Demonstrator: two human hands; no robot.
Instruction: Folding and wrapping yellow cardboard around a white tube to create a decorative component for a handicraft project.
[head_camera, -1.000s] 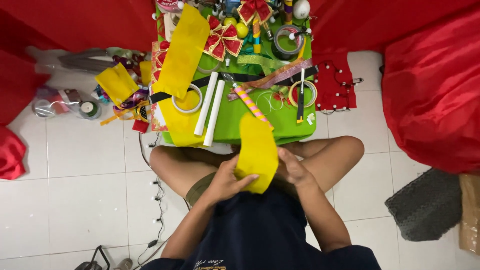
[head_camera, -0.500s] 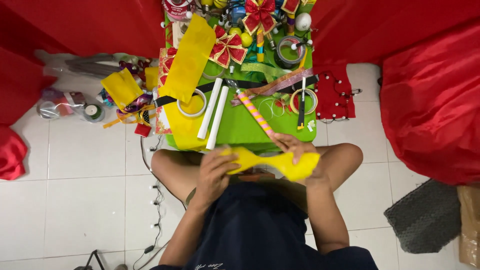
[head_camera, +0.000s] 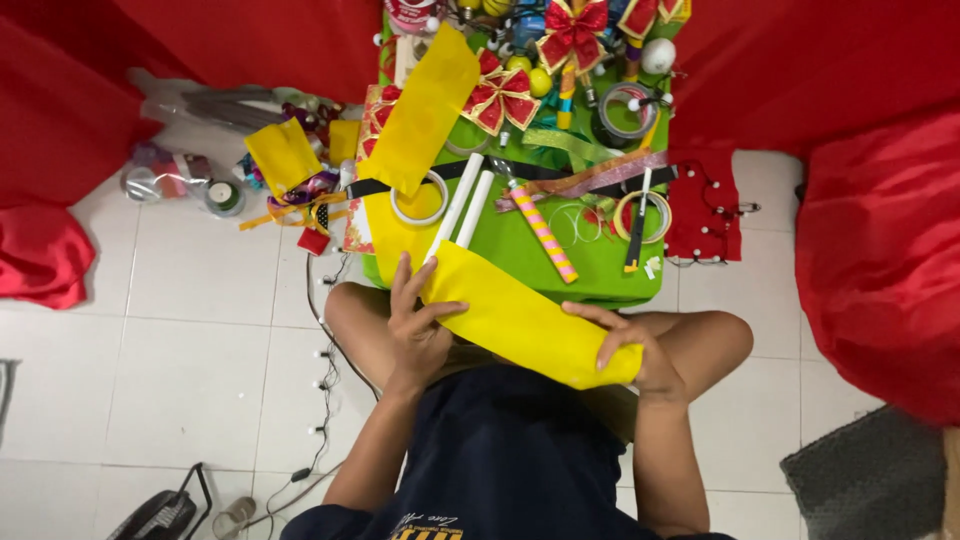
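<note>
Left hand (head_camera: 420, 325) and right hand (head_camera: 632, 352) each clamp an end of your yellow felt strip (head_camera: 525, 320), stretched over your lap at 6 o'clock of the green table (head_camera: 600, 270); apparently still undecorated, bows (head_camera: 500, 98) unused.

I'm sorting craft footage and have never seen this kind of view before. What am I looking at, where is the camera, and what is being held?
The camera sits on a person's head and looks straight down, so you see their own two bare hands and crossed legs on a white tiled floor. There is no machine. The left hand and the right hand each grip one end of a long yellow felt strip, stretched across the lap. In front is a low green table crowded with craft supplies: two white tubes, a pink striped stick, tape rolls, red and gold bows and another yellow sheet. Red cloth lies around the edges.
</note>
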